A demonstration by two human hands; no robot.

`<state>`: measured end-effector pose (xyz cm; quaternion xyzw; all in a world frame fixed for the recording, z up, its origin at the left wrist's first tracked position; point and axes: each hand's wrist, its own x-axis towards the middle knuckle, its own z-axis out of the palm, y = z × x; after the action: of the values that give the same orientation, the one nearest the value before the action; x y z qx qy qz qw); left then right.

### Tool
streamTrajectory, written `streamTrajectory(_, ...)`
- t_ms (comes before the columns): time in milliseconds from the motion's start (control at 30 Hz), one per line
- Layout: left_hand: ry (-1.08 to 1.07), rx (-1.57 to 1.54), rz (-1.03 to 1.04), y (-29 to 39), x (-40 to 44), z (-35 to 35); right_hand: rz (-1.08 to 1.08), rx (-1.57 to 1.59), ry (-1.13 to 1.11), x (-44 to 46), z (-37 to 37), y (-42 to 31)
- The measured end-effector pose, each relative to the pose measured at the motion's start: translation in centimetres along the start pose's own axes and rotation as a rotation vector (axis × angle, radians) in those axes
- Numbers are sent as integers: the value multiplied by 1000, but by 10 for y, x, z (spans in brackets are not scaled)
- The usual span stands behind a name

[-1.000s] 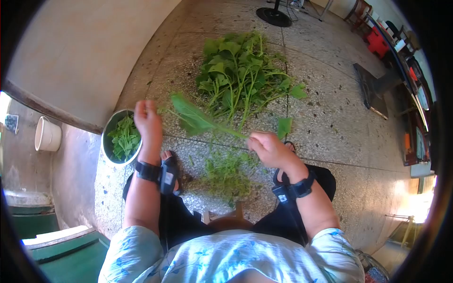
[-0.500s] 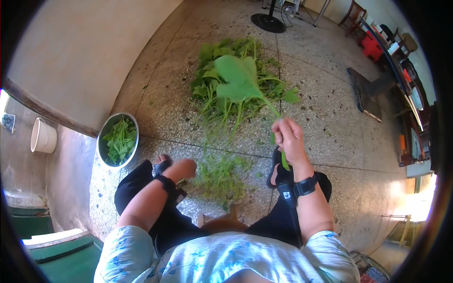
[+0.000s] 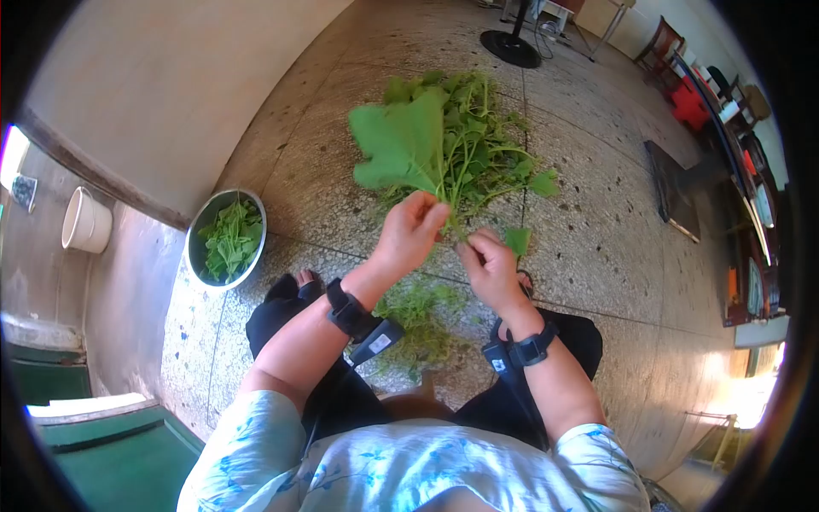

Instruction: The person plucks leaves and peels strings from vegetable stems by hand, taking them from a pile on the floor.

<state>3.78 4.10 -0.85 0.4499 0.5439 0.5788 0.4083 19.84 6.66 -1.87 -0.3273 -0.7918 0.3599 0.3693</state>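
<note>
A large green leaf (image 3: 399,141) on a stalk is held up in front of me. My left hand (image 3: 412,226) pinches the stalk just below the leaf blade. Close beside it, my right hand (image 3: 490,260) grips the lower part of the stem, with a smaller leaf (image 3: 518,240) sticking out past its fingers. Behind the hands lies a heap of leafy green stems (image 3: 486,136) on the floor. Thin green peelings or scraps (image 3: 418,328) form a loose pile between my feet.
A metal basin (image 3: 192,264) with leafy greens (image 3: 232,239) stands at the left by the wall. Farther left is a white bucket (image 3: 87,222). A round black stand base (image 3: 510,49) is at the back, and a dark table base (image 3: 671,192) stands at the right.
My left hand has risen from near my left knee to the stalk and taken hold of it. My right hand, with the stem, has moved slightly down and left; the leaf has shifted left.
</note>
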Motion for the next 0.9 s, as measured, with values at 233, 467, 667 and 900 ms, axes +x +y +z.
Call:
streamTrajectory(233,9,-231,-185,13,6,-36,69,-167,-61,4,5,1)
streamTrajectory(467,495,-784,112,31,22,-104,197,-187,-76,-2,0,30)
streamTrajectory(667,-160,562,-233,-3,4,-106,669,595,37,6,-1,30)
streamTrajectory(900,-364,977,323,2,-40,-31,754,1522,203,26,3,19)
